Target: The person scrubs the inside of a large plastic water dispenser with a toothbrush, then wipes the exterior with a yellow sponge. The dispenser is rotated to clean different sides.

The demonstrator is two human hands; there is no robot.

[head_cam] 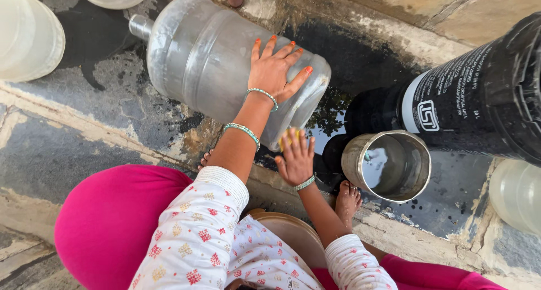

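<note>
A large translucent water jug (208, 59) lies on its side on wet stone, neck pointing to the upper left. My left hand (274, 70) rests flat on the jug's upper side near its base, fingers spread. My right hand (295, 159) is at the jug's base end and presses a small yellow scrubber (289, 136) against it; the fingers mostly cover the scrubber. Both wrists wear thin bangles.
A steel pot (360, 155) holding water stands just right of my right hand. Behind it lies a big black jug (479, 98). More pale jugs sit at the top left (28, 39) and right edge (515, 194). My bare foot (347, 201) is beside the pot.
</note>
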